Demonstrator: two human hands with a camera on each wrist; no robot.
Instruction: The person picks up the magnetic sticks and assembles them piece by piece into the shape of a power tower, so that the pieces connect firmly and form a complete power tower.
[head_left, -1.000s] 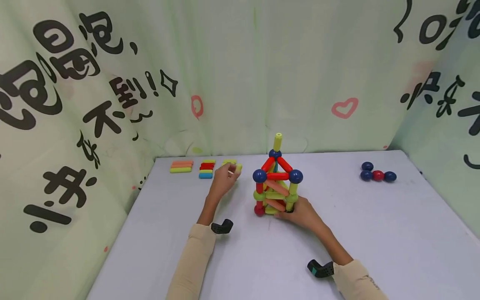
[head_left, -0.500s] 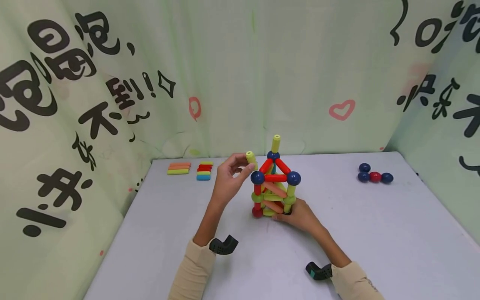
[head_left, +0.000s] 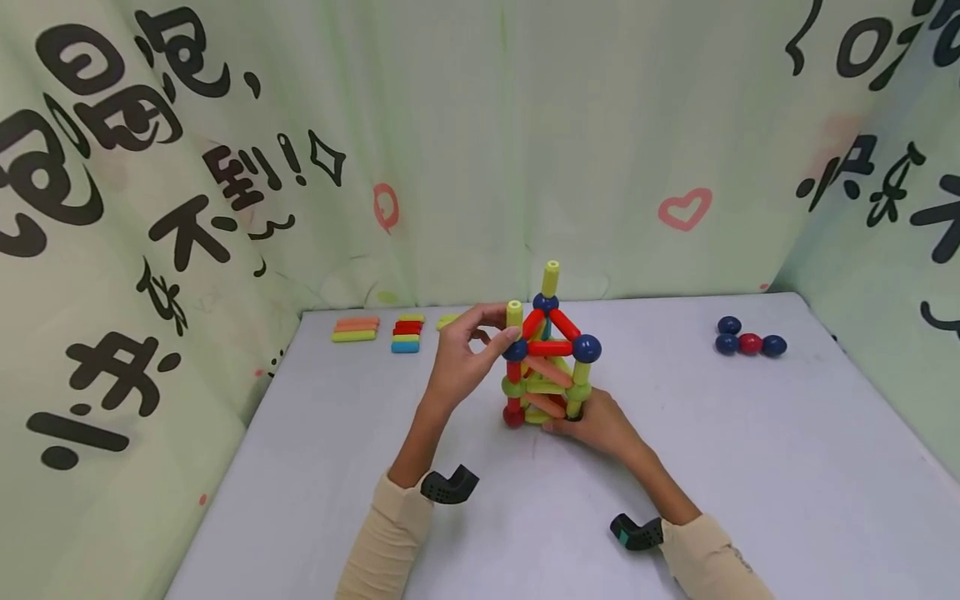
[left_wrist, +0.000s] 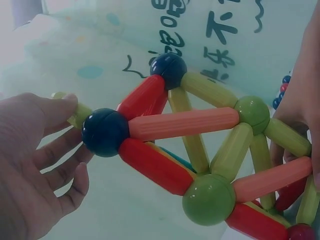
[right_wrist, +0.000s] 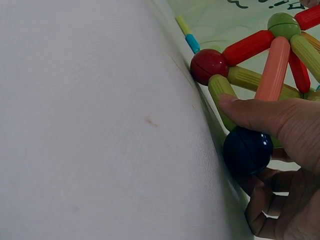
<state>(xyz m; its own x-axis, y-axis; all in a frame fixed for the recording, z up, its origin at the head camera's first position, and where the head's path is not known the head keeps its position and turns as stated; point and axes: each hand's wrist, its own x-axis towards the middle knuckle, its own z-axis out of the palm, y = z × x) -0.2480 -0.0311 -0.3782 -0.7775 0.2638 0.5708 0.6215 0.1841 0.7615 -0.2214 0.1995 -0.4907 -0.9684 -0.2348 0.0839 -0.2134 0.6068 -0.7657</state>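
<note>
A tower of magnetic rods and balls [head_left: 551, 347] stands on the white table, with red, orange and yellow-green rods between blue, green and red balls. My left hand [head_left: 467, 354] pinches a yellow-green rod [head_left: 513, 312] upright on the tower's upper left blue ball [left_wrist: 105, 132]. Another yellow-green rod [head_left: 551, 279] rises from the top ball. Low on the right side, my right hand [head_left: 603, 425] grips the base; in the right wrist view its thumb lies on a yellow-green rod [right_wrist: 220, 100] beside a dark blue corner ball [right_wrist: 247, 150].
Orange and yellow-green rods [head_left: 356, 325] lie at the table's back left. Beside them is a row of red, yellow and blue rods [head_left: 406, 333]. One more yellow-green rod [head_left: 447, 320] is partly behind my left hand. Several loose balls [head_left: 750, 343] sit at the back right.
My left hand has brought the yellow-green rod from the back left rods to the tower, tilted at first, now upright on the upper left blue ball. My right hand stays at the base.
</note>
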